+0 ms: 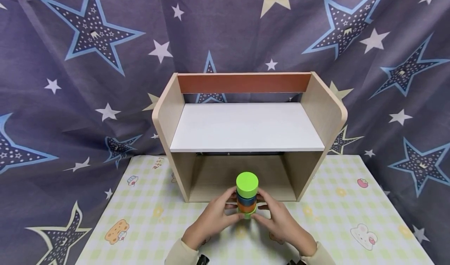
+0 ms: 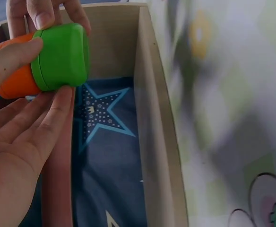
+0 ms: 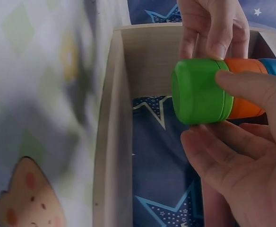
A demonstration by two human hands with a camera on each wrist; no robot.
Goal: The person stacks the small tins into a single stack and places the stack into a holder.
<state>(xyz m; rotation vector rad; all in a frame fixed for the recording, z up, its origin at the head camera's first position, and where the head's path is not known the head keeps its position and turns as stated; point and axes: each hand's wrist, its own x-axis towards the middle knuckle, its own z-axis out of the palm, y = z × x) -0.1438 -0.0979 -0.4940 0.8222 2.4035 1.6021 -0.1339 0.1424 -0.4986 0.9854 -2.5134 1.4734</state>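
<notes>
An upright cylinder [image 1: 247,191] of banded green, blue and orange sections stands in front of the shelf unit, with a bright green top and a green base. My left hand [image 1: 217,215] grips it from the left, thumb low near the green base and fingers round the far side. From the right, my right hand [image 1: 279,218] holds it the same way. In the left wrist view the green base [image 2: 62,56] shows beside the orange band [image 2: 20,71]; the thumb presses near their seam. The right wrist view shows the same green base [image 3: 199,92] between both hands' fingers.
Behind the cylinder stands a wooden shelf unit with a white middle shelf [image 1: 246,126], light side panels [image 1: 325,112] and a reddish-brown back rail [image 1: 244,83]. A checked tablecloth [image 1: 140,218] with cartoon prints lies underneath. A dark star-patterned curtain [image 1: 225,31] hangs behind.
</notes>
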